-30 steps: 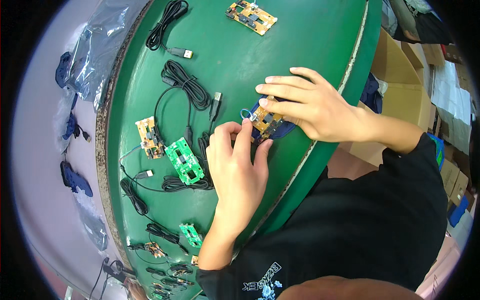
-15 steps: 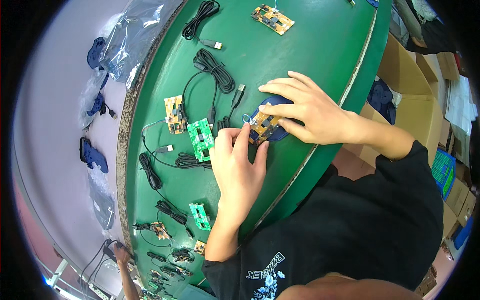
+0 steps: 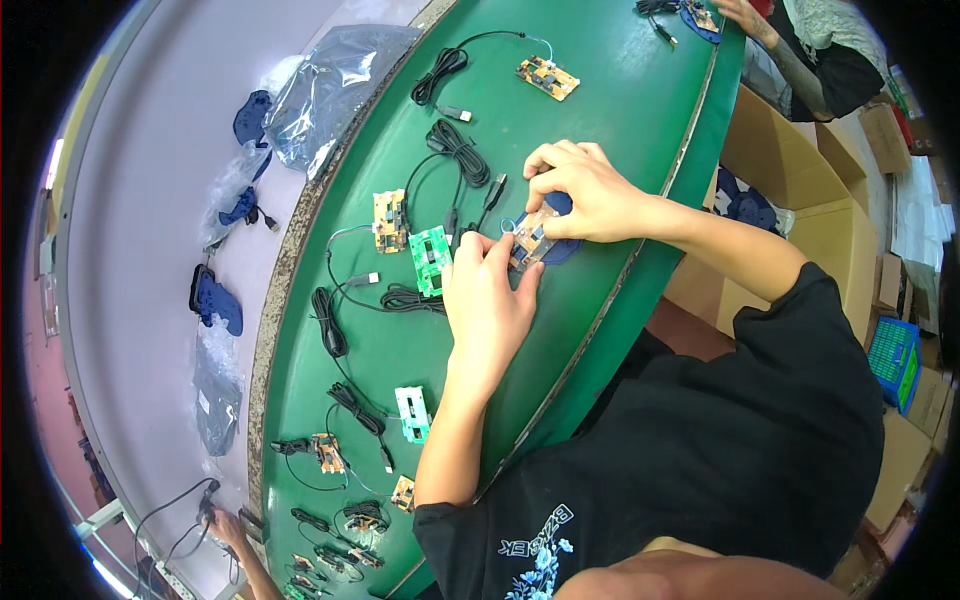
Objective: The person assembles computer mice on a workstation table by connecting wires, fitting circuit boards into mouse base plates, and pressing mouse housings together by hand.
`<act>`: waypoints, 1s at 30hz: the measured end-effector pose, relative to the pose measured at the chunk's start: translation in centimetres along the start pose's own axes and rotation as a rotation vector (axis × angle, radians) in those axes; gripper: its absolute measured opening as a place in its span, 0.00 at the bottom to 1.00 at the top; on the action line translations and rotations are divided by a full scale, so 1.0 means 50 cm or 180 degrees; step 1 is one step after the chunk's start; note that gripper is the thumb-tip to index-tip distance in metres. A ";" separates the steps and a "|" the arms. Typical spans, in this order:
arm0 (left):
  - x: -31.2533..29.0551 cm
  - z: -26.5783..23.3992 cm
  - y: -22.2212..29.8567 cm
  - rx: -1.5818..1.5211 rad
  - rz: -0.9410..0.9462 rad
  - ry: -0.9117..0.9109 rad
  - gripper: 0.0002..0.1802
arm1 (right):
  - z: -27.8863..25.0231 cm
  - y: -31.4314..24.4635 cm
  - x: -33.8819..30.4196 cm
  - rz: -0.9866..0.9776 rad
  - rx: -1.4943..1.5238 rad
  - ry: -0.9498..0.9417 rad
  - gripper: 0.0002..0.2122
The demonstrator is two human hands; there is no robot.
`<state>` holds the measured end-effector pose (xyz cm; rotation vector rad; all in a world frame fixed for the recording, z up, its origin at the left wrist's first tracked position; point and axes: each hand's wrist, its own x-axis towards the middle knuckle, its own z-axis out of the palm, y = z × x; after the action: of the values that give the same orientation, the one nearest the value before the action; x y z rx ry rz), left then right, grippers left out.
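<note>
Both hands meet over one small tan circuit board (image 3: 530, 240) that sits on a dark blue plastic shell (image 3: 562, 248), near the 3 o'clock edge of the green conveyor belt (image 3: 600, 110). The left hand (image 3: 488, 300) lies flat on the belt with its fingertips pressed against the board's 9 o'clock side. The right hand (image 3: 580, 190) arches over from 1 o'clock, its thumb and forefinger pinching the board's upper corner.

The board looks only loosely seated, so I'd judge an uneven push could tip it off the shell or skid both toward the belt's rim, which runs just past the shell at 4 o'clock, with an open cardboard box (image 3: 800, 190) beyond it. Thin wires trail off the board's 10 o'clock corner; a tug there could strain them.

Room is tight at 9 o'clock: a green circuit board (image 3: 431, 258) touches the left hand's knuckles, with a yellow-tan board (image 3: 390, 220) and coiled black cables (image 3: 455, 140) close behind it. A sweeping wrist could snag those. Toward 12 o'clock the belt offers more room.
</note>
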<state>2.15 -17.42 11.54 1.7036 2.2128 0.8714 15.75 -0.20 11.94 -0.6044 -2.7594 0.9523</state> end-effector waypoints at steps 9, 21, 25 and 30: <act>-0.004 0.007 -0.011 0.0211 0.0314 -0.0031 0.24 | -0.006 0.028 -0.001 -0.0429 -0.0200 -0.0131 0.12; 0.002 0.008 0.002 0.0077 0.0128 0.0095 0.22 | -0.016 0.019 -0.044 -0.0646 -0.0287 0.0184 0.13; 0.002 0.007 -0.005 0.0069 0.0202 0.0039 0.22 | -0.010 0.008 -0.021 -0.0196 0.0009 -0.0022 0.11; -0.003 0.008 -0.001 0.0088 0.0278 0.0122 0.22 | -0.005 0.005 -0.015 -0.0008 -0.0043 0.0114 0.07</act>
<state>2.35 -17.45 11.18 1.8231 2.1991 0.9049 16.57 -0.22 11.96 -0.6136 -2.7367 0.9139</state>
